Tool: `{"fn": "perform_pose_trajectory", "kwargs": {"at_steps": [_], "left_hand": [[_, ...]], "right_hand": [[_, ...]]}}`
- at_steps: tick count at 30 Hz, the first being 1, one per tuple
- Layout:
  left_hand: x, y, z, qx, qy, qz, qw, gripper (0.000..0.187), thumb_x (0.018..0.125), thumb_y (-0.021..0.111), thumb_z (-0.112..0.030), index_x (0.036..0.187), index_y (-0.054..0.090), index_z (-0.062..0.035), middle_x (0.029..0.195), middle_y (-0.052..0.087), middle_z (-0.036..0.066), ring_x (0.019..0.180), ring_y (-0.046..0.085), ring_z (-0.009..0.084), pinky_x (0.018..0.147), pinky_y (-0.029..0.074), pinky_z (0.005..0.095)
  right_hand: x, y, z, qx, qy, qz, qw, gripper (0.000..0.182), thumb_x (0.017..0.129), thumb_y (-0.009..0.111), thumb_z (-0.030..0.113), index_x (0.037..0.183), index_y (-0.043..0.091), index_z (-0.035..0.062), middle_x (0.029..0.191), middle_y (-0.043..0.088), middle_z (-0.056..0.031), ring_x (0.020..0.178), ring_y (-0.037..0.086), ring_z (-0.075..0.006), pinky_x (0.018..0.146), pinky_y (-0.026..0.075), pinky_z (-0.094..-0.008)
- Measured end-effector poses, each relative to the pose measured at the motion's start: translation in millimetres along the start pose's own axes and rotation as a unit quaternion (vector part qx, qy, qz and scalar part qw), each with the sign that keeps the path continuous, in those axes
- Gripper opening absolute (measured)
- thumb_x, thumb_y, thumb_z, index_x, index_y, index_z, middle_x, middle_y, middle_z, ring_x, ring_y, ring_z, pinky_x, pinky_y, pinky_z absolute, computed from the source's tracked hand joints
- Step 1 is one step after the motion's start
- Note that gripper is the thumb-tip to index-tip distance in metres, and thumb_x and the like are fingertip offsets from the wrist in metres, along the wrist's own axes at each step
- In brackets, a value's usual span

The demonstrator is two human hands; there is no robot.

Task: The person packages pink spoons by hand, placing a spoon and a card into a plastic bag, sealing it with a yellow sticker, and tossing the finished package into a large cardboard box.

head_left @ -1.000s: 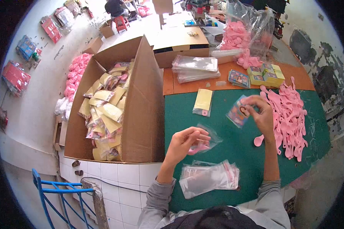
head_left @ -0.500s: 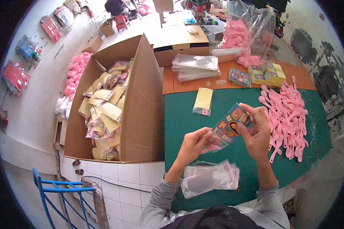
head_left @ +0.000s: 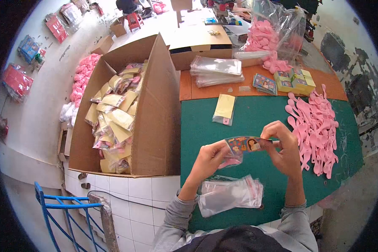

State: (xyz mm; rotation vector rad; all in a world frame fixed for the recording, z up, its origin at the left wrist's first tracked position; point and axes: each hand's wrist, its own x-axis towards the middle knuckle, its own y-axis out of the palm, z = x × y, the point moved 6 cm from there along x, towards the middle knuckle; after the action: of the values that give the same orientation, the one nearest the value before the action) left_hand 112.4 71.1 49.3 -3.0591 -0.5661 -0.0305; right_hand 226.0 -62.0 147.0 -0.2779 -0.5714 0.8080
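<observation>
Between my two hands is a clear plastic packet [head_left: 238, 156] with a printed picture card [head_left: 242, 144] in it, tilted so the card looks narrow. A pink spoon shows through the plastic at the lower left. My left hand [head_left: 208, 160] pinches the packet's left end, thumb on top. At the other end, my right hand [head_left: 284, 148] has thumb and fingers closed on the edge. Below them lies a stack of clear plastic bags [head_left: 231, 197]. A packet with a yellow card back [head_left: 225, 107] rests on the green table top [head_left: 256, 115].
Pink spoons [head_left: 317, 130] are heaped at the right. Behind are card stacks [head_left: 296, 82], loose cards [head_left: 264, 84], more clear bags [head_left: 216, 69] and a bag of pink spoons [head_left: 262, 38]. A tall cardboard box [head_left: 157, 113] holding packets stands at the left, near a blue metal frame [head_left: 67, 206].
The packet has tipped from a slant facing me to nearly level, and its right end has come down. My right hand has lowered slightly and curled at that end.
</observation>
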Motion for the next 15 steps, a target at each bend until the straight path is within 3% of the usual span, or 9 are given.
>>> {"fn": "perform_pose_trajectory", "kwargs": {"at_steps": [5, 8, 11, 15], "left_hand": [[0.5, 3.0, -8.3, -0.155, -0.022, 0.018, 0.987, 0.023, 0.095, 0.047, -0.016, 0.099, 0.061, 0.0023, 0.082, 0.067, 0.006, 0.077, 0.064, 0.0102, 0.064, 0.052, 0.0231], [0.0, 3.2, -7.1, -0.123, -0.008, 0.006, 0.992, 0.022, 0.095, 0.047, -0.015, 0.101, 0.061, 0.0014, 0.082, 0.068, 0.007, 0.077, 0.064, 0.0107, 0.066, 0.053, 0.0238], [-0.4, 0.7, -15.3, 0.010, 0.030, 0.010, 0.999, 0.022, 0.093, 0.049, -0.013, 0.104, 0.062, 0.0004, 0.083, 0.068, 0.008, 0.077, 0.064, 0.0099, 0.068, 0.053, 0.0245], [-0.6, -0.2, -17.6, 0.021, 0.003, 0.042, 0.999, 0.024, 0.091, 0.053, -0.015, 0.109, 0.063, -0.0029, 0.084, 0.069, 0.009, 0.077, 0.065, 0.0099, 0.069, 0.053, 0.0251]], "right_hand": [[0.2, -8.3, 2.3, -0.018, -0.006, -0.026, 0.999, 0.015, 0.076, 0.060, -0.006, 0.086, 0.052, 0.0013, 0.082, 0.056, -0.0083, 0.073, 0.061, -0.0165, 0.058, 0.054, -0.0290], [-2.1, -5.1, 6.7, -0.094, -0.030, 0.024, 0.995, 0.020, 0.071, 0.060, -0.008, 0.087, 0.053, 0.0021, 0.082, 0.057, -0.0086, 0.073, 0.061, -0.0209, 0.060, 0.052, -0.0309], [-3.4, -0.2, 18.4, -0.168, -0.062, 0.064, 0.982, 0.023, 0.069, 0.060, -0.009, 0.089, 0.056, 0.0037, 0.084, 0.058, -0.0084, 0.075, 0.061, -0.0238, 0.063, 0.051, -0.0324], [-6.5, 2.1, 28.1, -0.238, -0.095, 0.074, 0.964, 0.024, 0.070, 0.058, -0.006, 0.091, 0.060, 0.0054, 0.084, 0.058, -0.0076, 0.079, 0.060, -0.0239, 0.065, 0.051, -0.0337]]}}
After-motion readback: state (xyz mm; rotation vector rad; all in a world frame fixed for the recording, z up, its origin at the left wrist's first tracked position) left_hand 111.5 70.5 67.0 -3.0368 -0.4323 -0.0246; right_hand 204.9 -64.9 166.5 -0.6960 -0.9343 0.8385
